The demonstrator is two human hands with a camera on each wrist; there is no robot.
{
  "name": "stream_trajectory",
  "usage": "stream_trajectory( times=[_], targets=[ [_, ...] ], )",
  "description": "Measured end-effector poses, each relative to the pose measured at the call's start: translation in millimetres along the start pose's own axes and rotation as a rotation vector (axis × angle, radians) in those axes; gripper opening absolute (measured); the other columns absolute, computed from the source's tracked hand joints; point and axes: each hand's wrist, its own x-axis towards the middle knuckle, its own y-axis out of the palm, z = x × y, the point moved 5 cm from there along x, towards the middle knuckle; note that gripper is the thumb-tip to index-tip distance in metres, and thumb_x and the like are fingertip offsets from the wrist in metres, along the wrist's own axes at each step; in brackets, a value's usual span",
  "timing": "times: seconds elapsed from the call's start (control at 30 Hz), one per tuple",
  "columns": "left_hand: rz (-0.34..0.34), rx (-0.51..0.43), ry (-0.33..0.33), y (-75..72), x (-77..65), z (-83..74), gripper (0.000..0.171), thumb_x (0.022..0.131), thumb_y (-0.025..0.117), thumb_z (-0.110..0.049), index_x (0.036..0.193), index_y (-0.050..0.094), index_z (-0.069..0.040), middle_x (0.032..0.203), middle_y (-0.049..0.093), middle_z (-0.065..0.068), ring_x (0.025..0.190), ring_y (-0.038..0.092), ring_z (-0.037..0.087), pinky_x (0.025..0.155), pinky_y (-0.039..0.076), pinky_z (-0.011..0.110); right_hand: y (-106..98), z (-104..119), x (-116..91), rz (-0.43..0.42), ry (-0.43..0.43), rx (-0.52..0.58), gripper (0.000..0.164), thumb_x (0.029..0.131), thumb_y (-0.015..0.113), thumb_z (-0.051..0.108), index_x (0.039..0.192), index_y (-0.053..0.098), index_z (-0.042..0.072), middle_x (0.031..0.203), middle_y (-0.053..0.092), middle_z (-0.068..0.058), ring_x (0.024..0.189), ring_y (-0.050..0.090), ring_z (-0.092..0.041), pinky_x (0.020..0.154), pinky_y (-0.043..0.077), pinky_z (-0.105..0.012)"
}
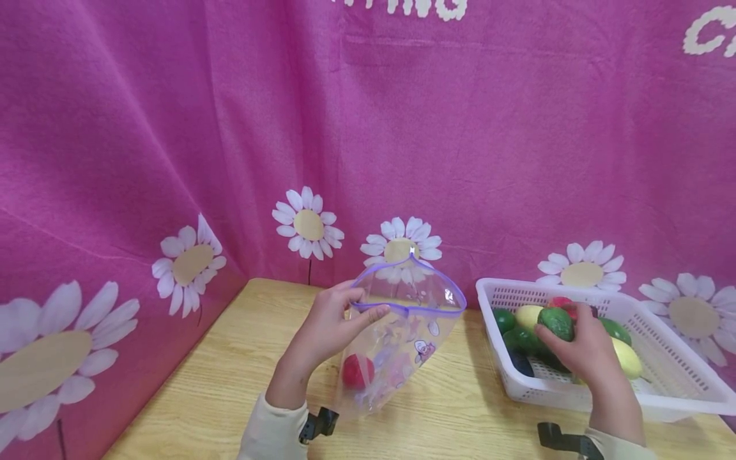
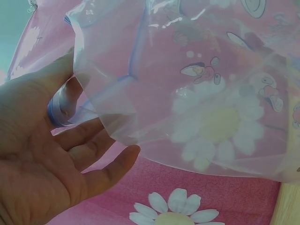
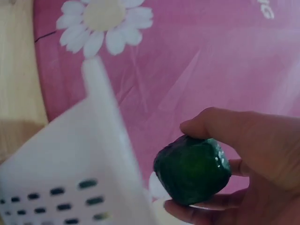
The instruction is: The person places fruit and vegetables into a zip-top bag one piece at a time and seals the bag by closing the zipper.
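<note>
On the left, my left hand [image 1: 330, 322] pinches the purple-edged rim of a clear zip bag [image 1: 422, 342] printed with small cartoon figures. The bag's mouth gapes, and a red round fruit [image 1: 358, 372] lies low inside it. In the left wrist view, the bag [image 2: 206, 122] hangs from thumb and forefinger while the other fingers are loosely bent. My right hand [image 1: 589, 345] grips a dark green, glossy, bumpy piece of produce [image 1: 556, 323] above a white basket [image 1: 681, 402]. The right wrist view shows this green piece [image 3: 192, 171] between thumb and fingers, beside the basket's wall [image 3: 70, 145].
The basket holds several green pieces [image 1: 504, 319], yellow ones [image 1: 627, 358] and a red one [image 1: 559, 301], partly hidden by my right hand. A wooden table [image 1: 230, 383] lies beneath everything. Pink cloth [image 1: 460, 140] with white daisies hangs behind and at left.
</note>
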Motion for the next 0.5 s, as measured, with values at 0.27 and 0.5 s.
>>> stream_trajectory(
  times=[0.27,0.5],
  targets=[
    [-0.003,0.001,0.012,1.9,0.9,0.1,0.035,0.089,0.081,-0.025,0.068,0.055,-0.014,0.086,0.056,0.001,0.085,0.054,0.03,0.065,0.044,0.03,-11.3,39.1,-7.7,-0.061,-0.063,0.075,0.073,0.094,0.072,0.035,0.145,0.036,-0.003,0.132,0.05,-0.04,0.11,0.054,-0.057,0.084,0.048,-0.065],
    [-0.004,-0.02,0.024,6.6,1.4,-0.3,0.041,0.088,0.081,-0.025,0.065,0.049,-0.013,0.093,0.066,0.005,0.137,0.051,0.03,0.087,0.051,0.049,-21.3,88.4,-18.3,-0.162,-0.187,0.164,0.068,0.091,0.077,0.027,0.146,0.044,0.007,0.124,0.061,-0.029,0.091,0.064,-0.035,0.066,0.052,-0.028]
  ],
)
